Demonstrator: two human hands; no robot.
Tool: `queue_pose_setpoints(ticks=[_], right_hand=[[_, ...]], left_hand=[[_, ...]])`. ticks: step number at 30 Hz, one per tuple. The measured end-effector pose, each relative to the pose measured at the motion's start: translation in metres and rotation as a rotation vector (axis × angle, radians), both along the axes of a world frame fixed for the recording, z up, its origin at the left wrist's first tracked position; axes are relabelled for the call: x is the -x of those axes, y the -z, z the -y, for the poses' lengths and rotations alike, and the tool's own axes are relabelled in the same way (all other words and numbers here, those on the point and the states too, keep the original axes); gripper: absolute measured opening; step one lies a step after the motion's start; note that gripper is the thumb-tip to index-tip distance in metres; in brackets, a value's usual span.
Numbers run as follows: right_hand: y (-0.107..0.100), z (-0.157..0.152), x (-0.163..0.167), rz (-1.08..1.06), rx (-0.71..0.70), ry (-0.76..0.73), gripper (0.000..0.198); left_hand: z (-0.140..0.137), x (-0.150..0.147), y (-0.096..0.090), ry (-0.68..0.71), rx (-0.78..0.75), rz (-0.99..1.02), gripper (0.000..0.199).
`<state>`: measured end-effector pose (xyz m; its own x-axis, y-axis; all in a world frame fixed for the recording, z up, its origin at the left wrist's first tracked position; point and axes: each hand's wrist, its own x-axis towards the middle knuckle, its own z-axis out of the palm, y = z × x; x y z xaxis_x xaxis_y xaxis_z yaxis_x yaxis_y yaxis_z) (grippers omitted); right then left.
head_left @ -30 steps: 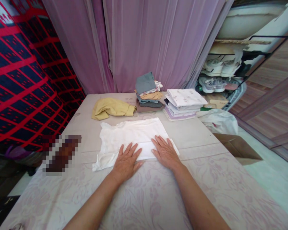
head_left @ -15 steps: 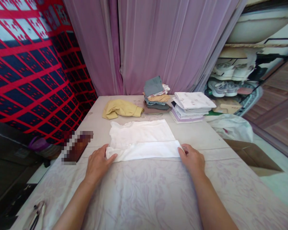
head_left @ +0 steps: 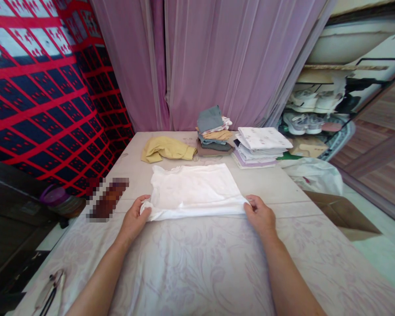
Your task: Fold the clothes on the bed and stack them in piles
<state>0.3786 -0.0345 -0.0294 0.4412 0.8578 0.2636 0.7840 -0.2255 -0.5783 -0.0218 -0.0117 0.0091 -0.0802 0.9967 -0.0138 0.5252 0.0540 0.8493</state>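
Note:
A white garment, thin like a shirt (head_left: 194,186), lies on the patterned sheet in front of me, its near edge doubled over into a narrow band. My left hand (head_left: 135,219) pinches the left end of that band, where the cloth bunches between thumb and fingers. At the opposite end, my right hand (head_left: 259,216) grips the band's corner with thumb and curled fingers. Beyond the shirt lies a crumpled yellow garment (head_left: 167,149). Behind it to the right are a pile of folded coloured clothes (head_left: 212,131) and a stack of folded white clothes (head_left: 263,147).
A pair of glasses (head_left: 51,289) rests at the near left of the sheet (head_left: 197,267). A blurred-out brown object (head_left: 108,199) lies by the left edge. Past the right edge are a cardboard box (head_left: 342,215), a white plastic bag (head_left: 312,173) and a shoe rack with shoes (head_left: 303,123).
The near band of the shirt has become narrower, its upper edge lifted and turned by both hands. My left hand has shifted slightly left; the other clothes stay put.

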Motion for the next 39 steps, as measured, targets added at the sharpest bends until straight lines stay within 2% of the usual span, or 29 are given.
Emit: queue_pose_setpoints(ticks=[3, 6, 9, 12, 14, 16, 18, 21, 24, 27, 29, 33, 36, 37, 39], right_hand=[[0.0, 0.0, 0.0, 0.071, 0.075, -0.054, 0.029], [0.0, 0.001, -0.001, 0.126, 0.041, -0.07, 0.03], [0.0, -0.003, -0.002, 0.182, -0.041, -0.106, 0.033], [-0.001, -0.012, 0.0, 0.249, -0.026, -0.152, 0.034], [-0.002, -0.019, 0.002, 0.304, 0.041, -0.164, 0.033], [-0.003, -0.023, 0.004, 0.339, 0.101, -0.176, 0.028], [-0.003, -0.023, 0.004, 0.342, 0.119, -0.188, 0.023], [-0.003, -0.021, 0.002, 0.291, 0.072, -0.199, 0.018], [-0.003, -0.02, 0.001, 0.17, 0.006, -0.167, 0.019], [-0.002, -0.024, 0.003, 0.1, 0.026, -0.065, 0.025], [0.0, -0.027, 0.005, 0.111, 0.044, -0.056, 0.031], [0.002, -0.028, 0.004, 0.129, -0.02, -0.088, 0.038], [-0.002, -0.024, 0.006, 0.174, -0.124, -0.08, 0.036], [-0.004, -0.022, 0.009, 0.197, -0.151, -0.096, 0.035], [-0.009, -0.018, 0.02, 0.235, -0.15, -0.21, 0.036]], left_hand=[[0.0, -0.003, 0.003, -0.022, 0.008, -0.306, 0.046], [0.001, -0.005, 0.001, -0.007, 0.018, -0.525, 0.048], [0.005, -0.008, -0.006, 0.011, -0.166, -0.6, 0.046], [0.007, -0.021, -0.015, 0.088, -0.369, -0.668, 0.04], [0.005, -0.037, -0.02, 0.233, -0.374, -0.703, 0.035], [-0.001, -0.054, -0.021, 0.374, -0.315, -0.719, 0.034], [-0.008, -0.069, -0.02, 0.44, -0.246, -0.736, 0.029], [-0.019, -0.081, -0.016, 0.465, -0.171, -0.751, 0.019], [-0.026, -0.084, -0.016, 0.444, -0.133, -0.747, 0.023], [-0.031, -0.088, -0.017, 0.402, -0.118, -0.779, 0.025], [-0.034, -0.09, -0.015, 0.406, -0.119, -0.809, 0.022], [-0.034, -0.091, -0.009, 0.393, -0.158, -0.837, 0.025], [-0.025, -0.095, -0.005, 0.343, -0.283, -0.854, 0.031], [-0.02, -0.098, -0.004, 0.355, -0.341, -0.856, 0.033], [-0.011, -0.107, 0.003, 0.47, -0.442, -0.845, 0.035]])
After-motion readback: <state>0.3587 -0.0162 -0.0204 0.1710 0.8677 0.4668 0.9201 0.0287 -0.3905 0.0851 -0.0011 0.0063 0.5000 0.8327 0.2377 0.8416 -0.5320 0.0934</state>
